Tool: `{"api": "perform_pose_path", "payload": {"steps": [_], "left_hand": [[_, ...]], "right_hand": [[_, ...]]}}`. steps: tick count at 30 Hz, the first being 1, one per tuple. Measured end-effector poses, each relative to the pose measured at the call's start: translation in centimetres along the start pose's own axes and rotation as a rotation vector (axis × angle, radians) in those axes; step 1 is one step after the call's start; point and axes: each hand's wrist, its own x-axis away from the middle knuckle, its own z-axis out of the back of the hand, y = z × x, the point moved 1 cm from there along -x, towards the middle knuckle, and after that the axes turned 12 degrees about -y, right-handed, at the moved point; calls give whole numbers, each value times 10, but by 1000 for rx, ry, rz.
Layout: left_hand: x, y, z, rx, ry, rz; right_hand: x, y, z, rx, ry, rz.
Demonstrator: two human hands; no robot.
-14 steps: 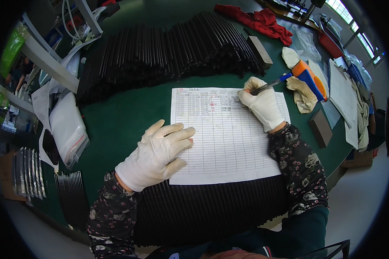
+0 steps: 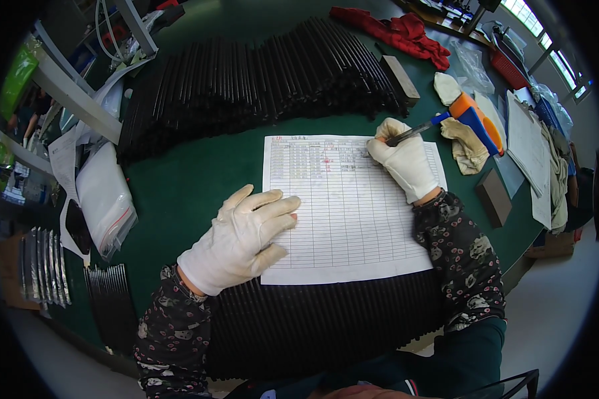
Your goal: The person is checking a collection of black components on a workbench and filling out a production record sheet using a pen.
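Observation:
A printed table sheet (image 2: 353, 226), with handwriting in its upper rows, lies on the green bench and partly over a row of black rods (image 2: 326, 319) at the near edge. My left hand (image 2: 236, 239), in a white glove, rests with its fingers spread over the sheet's left side. In my gloved right hand (image 2: 402, 159) a pen (image 2: 419, 128) with a blue cap end is pinched, its tip hidden behind the fingers near the upper right rows. The right hand leans on the sheet.
Long black rods (image 2: 259, 76) are piled across the far side. To the right lie an orange and blue tool (image 2: 476, 123), a loose glove (image 2: 466, 146) and a dark block (image 2: 494, 198). Plastic bags (image 2: 105, 193) and a bundle of thin black rods (image 2: 110, 306) sit left.

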Motion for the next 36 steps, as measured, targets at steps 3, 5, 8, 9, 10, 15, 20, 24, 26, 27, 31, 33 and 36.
{"api": "perform_pose_path", "payload": {"steps": [3, 5, 8, 9, 10, 15, 20, 24, 26, 27, 31, 33, 36], "left_hand": [[0, 0, 0, 4, -3, 3], [0, 0, 0, 10, -5, 5], [1, 0, 0, 6, -2, 3], [0, 0, 0, 6, -5, 1], [0, 0, 0, 6, -7, 0], [1, -2, -2, 10, 13, -9], [1, -1, -1, 5, -2, -6], [1, -1, -1, 4, 1, -4], [0, -1, -1, 1, 3, -7], [0, -1, -1, 5, -1, -6], [1, 0, 1, -5, -32, 8], [1, -2, -2, 2, -15, -2], [1, -1, -1, 6, -7, -7]], "right_hand": [[1, -1, 1, -27, -9, -27], [1, -2, 0, -24, -4, -13], [0, 0, 0, -24, -4, 8], [1, 0, 0, -25, -7, 14], [1, -1, 0, -25, -7, 14], [2, -2, 0, -34, -8, 0], [1, -2, 0, -6, -11, 12], [1, 0, -1, -5, -1, 13], [1, 1, 1, -4, -9, 15], [1, 1, 1, -8, -20, 18], [1, 0, 0, 18, -23, 22], [1, 0, -1, -16, -19, 20], [1, -1, 1, 7, -12, 12]]}}
